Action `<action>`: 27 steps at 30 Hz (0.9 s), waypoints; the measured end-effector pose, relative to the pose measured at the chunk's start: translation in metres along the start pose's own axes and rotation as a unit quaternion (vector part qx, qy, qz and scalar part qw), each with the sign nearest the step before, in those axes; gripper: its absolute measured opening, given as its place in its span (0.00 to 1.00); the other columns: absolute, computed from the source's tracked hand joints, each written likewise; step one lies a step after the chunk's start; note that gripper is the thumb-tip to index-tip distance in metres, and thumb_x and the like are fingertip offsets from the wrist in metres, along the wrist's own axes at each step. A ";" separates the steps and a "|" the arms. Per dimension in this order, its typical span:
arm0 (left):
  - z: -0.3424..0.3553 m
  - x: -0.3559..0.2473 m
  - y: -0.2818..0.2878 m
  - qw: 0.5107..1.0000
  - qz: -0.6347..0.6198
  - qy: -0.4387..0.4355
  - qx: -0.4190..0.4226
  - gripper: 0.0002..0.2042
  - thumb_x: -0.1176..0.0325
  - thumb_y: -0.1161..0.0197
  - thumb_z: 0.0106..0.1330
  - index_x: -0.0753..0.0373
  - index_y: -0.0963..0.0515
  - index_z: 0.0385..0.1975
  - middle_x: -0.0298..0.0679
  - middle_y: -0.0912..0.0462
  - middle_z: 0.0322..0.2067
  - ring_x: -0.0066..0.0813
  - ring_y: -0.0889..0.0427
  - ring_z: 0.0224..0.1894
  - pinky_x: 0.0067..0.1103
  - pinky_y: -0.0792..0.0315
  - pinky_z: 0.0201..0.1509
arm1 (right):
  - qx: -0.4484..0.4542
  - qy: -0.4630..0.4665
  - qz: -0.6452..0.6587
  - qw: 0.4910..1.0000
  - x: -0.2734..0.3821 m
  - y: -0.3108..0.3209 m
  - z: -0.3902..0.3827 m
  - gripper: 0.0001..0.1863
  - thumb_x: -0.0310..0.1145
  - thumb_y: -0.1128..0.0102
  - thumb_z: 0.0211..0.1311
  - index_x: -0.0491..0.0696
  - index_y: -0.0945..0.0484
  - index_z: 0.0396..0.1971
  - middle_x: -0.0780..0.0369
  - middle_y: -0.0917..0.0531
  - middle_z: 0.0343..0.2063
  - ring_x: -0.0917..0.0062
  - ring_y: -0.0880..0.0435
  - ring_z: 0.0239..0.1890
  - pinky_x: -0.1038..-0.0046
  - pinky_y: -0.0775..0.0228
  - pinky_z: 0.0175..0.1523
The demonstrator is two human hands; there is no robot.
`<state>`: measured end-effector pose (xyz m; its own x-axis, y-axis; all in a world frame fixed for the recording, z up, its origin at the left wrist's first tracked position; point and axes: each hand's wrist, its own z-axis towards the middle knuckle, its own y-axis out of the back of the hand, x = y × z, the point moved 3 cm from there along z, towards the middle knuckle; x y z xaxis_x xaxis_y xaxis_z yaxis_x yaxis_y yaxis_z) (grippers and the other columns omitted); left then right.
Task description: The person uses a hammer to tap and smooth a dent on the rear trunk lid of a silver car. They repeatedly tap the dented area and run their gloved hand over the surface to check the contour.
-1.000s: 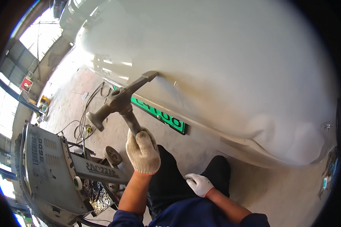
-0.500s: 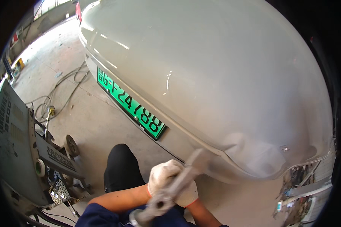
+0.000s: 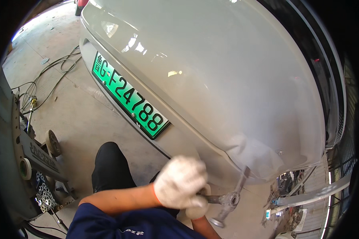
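Observation:
Gloved in white, my left hand [image 3: 180, 181] is closed in a fist and slightly blurred. My right hand [image 3: 197, 209], in the same kind of glove, lies just behind it and is partly hidden. Both appear wrapped round the handle of a hammer [image 3: 230, 199], whose grip end the gloves cover. The hammer's head has a long flat blade at one end and a round face at the other. Its blade tip overlaps the lower edge of a pale silver car body [image 3: 211, 79], near a creased dent [image 3: 249, 151]; whether they touch I cannot tell.
A green licence plate [image 3: 127, 97] is fixed to the car. At left stands a grey wheeled machine [image 3: 40, 153] holding several metal washers [image 3: 44, 195]. Cable [image 3: 54, 81] lies coiled on the concrete floor. A bent metal strip [image 3: 315, 195] and scrap are at lower right. My knee [image 3: 109, 165] is below the plate.
The hammer has swung right, its head now to the right of my hands instead of across them. The whole view has shifted, with the car and plate further left.

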<state>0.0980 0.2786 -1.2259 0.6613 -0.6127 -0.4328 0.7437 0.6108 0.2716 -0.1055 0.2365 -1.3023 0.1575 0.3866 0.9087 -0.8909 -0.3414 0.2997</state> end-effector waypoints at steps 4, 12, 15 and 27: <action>0.081 0.073 0.060 0.956 0.264 0.059 -0.110 0.45 0.40 0.29 0.71 0.65 0.29 0.81 0.56 0.31 0.82 0.66 0.33 0.83 0.53 0.41 0.88 | 0.090 -0.007 0.130 0.987 0.012 0.012 -0.006 0.14 0.36 0.45 0.89 0.39 0.25 0.56 0.63 0.25 0.26 0.83 0.33 0.17 0.75 0.31 0.24; 0.064 0.117 0.035 0.956 0.270 0.029 -0.113 0.50 0.38 0.28 0.69 0.64 0.34 0.85 0.56 0.37 0.86 0.64 0.37 0.86 0.56 0.47 0.90 | 0.103 -0.027 0.097 0.990 0.064 0.035 0.025 0.30 0.55 0.32 0.83 0.43 0.28 0.60 0.62 0.22 0.26 0.82 0.27 0.18 0.77 0.33 0.22; 0.053 0.114 0.032 0.960 0.260 0.045 -0.092 0.49 0.40 0.27 0.68 0.64 0.31 0.84 0.54 0.33 0.84 0.61 0.34 0.85 0.55 0.45 0.90 | 0.099 -0.059 0.056 0.992 0.091 0.049 0.045 0.19 0.35 0.31 0.79 0.41 0.23 0.59 0.63 0.16 0.29 0.83 0.19 0.22 0.77 0.26 0.27; 0.074 0.142 0.048 0.927 0.260 0.123 -0.240 0.51 0.43 0.24 0.65 0.62 0.34 0.85 0.53 0.36 0.85 0.62 0.40 0.87 0.56 0.53 0.91 | 0.167 0.133 -0.340 0.916 0.193 -0.005 0.170 0.23 0.27 0.39 0.80 0.41 0.23 0.70 0.55 0.13 0.30 0.67 0.12 0.28 0.65 0.18 0.39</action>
<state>0.2349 0.1834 -1.2111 0.8321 -0.0770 -0.5493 0.1630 0.9805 0.1095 0.0018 0.1676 -1.0791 0.4797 0.7865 0.3889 -0.4375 -0.1698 0.8830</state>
